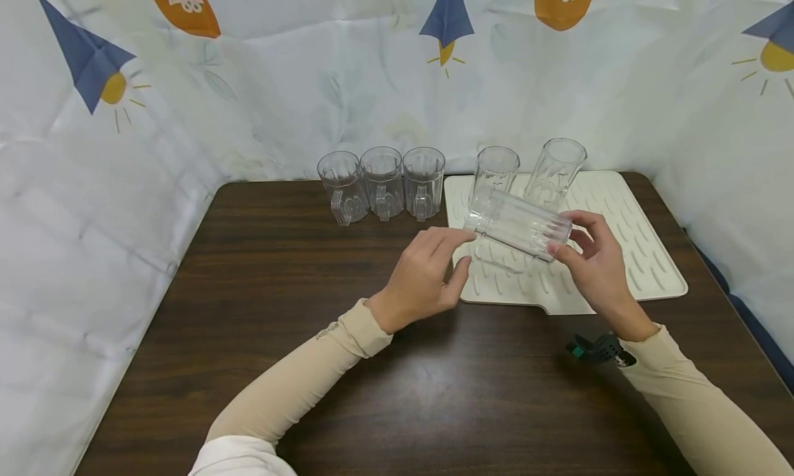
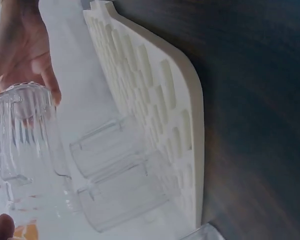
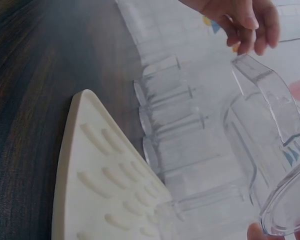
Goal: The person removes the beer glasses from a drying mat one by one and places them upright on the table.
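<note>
My right hand (image 1: pixel 595 262) grips a clear mug (image 1: pixel 524 224) at its base end. The mug is tipped nearly onto its side above a cream ribbed mat (image 1: pixel 651 255), its mouth pointing left. Its handle (image 3: pixel 272 97) hangs on the near side in the head view. My left hand (image 1: pixel 428 276) is beside the mouth end, fingers bent loosely and thumb apart; whether a fingertip touches the rim I cannot tell. Behind the held mug, two clear glass vessels (image 1: pixel 496 162) (image 1: pixel 561 162) stand on the mat, partly hidden.
Left of the mat, three clear mugs (image 1: pixel 344 187) (image 1: pixel 382 180) (image 1: pixel 424 180) stand in a row at the back of the dark wooden table (image 1: pixel 260 290), handles toward me. A patterned white cloth (image 1: pixel 279 83) hangs behind. A dark strap (image 1: pixel 598 350) is at my right wrist.
</note>
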Motion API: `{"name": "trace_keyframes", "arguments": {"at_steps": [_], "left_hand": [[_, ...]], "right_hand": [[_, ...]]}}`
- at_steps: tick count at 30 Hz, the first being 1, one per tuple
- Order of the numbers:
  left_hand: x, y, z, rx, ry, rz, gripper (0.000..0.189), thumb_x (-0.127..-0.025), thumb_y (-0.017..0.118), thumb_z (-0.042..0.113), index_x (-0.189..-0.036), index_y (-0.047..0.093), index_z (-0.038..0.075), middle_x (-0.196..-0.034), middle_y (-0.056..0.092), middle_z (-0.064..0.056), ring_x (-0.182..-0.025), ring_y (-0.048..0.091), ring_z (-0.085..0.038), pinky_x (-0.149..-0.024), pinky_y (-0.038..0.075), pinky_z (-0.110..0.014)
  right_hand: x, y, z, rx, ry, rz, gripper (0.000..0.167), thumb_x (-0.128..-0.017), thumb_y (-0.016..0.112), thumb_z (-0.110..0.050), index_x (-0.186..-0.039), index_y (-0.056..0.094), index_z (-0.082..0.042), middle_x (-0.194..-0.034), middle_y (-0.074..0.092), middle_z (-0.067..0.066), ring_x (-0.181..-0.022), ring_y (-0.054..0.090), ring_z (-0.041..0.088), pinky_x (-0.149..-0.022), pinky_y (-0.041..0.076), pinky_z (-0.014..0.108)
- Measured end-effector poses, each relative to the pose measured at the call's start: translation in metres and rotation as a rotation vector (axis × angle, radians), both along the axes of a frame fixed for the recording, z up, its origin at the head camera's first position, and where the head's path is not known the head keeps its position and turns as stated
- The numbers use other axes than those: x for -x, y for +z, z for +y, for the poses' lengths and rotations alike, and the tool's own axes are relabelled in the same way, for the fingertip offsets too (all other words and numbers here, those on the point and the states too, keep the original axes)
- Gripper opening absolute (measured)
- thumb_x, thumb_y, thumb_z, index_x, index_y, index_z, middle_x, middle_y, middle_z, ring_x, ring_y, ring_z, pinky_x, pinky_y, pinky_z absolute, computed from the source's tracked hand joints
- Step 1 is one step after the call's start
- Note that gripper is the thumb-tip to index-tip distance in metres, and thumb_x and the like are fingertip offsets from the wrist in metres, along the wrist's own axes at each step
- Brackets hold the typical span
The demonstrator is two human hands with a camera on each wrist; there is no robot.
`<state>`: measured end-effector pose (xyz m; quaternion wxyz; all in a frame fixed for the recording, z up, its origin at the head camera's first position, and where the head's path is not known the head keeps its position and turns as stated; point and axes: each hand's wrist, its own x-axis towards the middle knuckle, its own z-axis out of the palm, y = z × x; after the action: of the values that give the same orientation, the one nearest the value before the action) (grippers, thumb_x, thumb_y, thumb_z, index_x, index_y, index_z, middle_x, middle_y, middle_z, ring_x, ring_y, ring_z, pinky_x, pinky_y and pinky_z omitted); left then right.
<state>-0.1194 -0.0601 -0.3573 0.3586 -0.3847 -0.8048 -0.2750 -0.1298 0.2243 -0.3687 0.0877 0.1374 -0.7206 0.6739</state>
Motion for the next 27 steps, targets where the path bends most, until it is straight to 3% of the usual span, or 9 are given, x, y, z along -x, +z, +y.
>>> {"name": "trace_keyframes", "arguments": {"at_steps": [6,13,20,25,27], "left_hand": [[0.000,-0.007,-0.009,-0.151,-0.012,-0.184,0.025,-0.095,0.064,0.006,-0.120,0.064,0.000,-0.113,0.070,-0.012,-0.103,0.069,-0.022,-0.093,0.059,-0.032],[-0.002,-0.012,-0.016,-0.361,-0.029,-0.419,0.021,-0.098,0.063,0.005,-0.118,0.062,0.001,-0.109,0.069,-0.013,-0.094,0.068,-0.023,-0.084,0.058,-0.034],[-0.004,-0.014,-0.019,-0.555,-0.050,-0.717,0.020,-0.100,0.064,0.008,-0.120,0.061,0.005,-0.111,0.071,-0.014,-0.094,0.069,-0.022,-0.079,0.056,-0.033],[-0.007,-0.017,-0.015,-0.766,-0.148,-0.942,0.025,-0.098,0.063,0.001,-0.122,0.058,-0.004,-0.115,0.066,-0.026,-0.097,0.069,-0.012,-0.085,0.058,-0.022],[-0.009,-0.019,-0.014,-0.851,-0.200,-1.018,0.027,-0.097,0.062,-0.002,-0.123,0.056,-0.008,-0.115,0.064,-0.026,-0.097,0.068,-0.008,-0.087,0.058,-0.019]], "right_hand": [[0.002,0.004,-0.003,0.064,-0.007,0.002,0.046,-0.094,0.061,0.012,-0.130,0.055,-0.016,-0.128,0.050,0.000,-0.111,0.059,0.010,-0.077,0.058,0.010],[0.004,0.007,-0.008,0.080,-0.041,0.025,0.047,-0.092,0.060,0.014,-0.129,0.056,-0.015,-0.127,0.051,0.000,-0.111,0.059,0.012,-0.079,0.058,0.009],[0.003,0.008,-0.013,0.176,-0.049,0.005,0.048,-0.092,0.058,0.016,-0.128,0.057,-0.015,-0.127,0.052,0.002,-0.111,0.060,0.012,-0.081,0.058,0.011],[0.003,0.007,-0.019,0.233,-0.030,-0.007,0.048,-0.091,0.057,0.017,-0.128,0.056,-0.014,-0.127,0.052,0.004,-0.112,0.060,0.012,-0.083,0.058,0.012],[0.004,0.007,-0.022,0.245,-0.024,-0.009,0.048,-0.091,0.056,0.018,-0.128,0.056,-0.014,-0.127,0.052,0.004,-0.111,0.060,0.012,-0.083,0.058,0.012]]}}
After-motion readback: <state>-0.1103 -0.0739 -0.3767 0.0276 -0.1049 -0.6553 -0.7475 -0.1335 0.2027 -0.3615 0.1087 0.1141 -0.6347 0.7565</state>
